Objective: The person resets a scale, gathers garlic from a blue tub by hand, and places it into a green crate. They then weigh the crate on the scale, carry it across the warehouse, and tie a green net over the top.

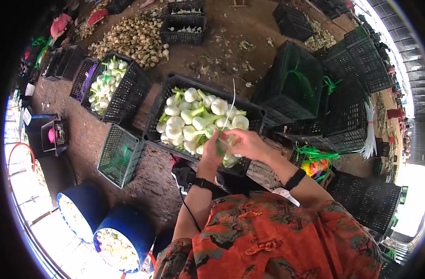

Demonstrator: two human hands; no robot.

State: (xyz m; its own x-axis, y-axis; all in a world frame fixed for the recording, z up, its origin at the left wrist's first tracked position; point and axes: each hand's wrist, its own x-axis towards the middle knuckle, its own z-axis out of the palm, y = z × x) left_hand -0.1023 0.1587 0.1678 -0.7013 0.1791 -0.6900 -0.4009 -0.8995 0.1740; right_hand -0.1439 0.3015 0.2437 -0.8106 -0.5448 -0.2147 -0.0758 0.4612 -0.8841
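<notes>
A black plastic crate (162, 101) full of white garlic bulbs (192, 122) with short green stems stands in front of me. Over its near edge, my left hand (213, 149) closes on green netting (220, 148), with its thumb pointing up. Beside it, my right hand (247, 144) has its fingers pinched together at the same spot. From between the two hands a thin white cable tie (234, 95) rises and curves up over the garlic. My right fingertips sit at its lower end, which the fingers partly hide.
Another crate of garlic (124, 95) stands at left, near an upright green crate (120, 156). Stacked dark crates (291, 83) rise at right, with a bundle of white ties (369, 128) hanging there. Two blue barrels (128, 232) stand lower left; a garlic heap (131, 39) lies behind.
</notes>
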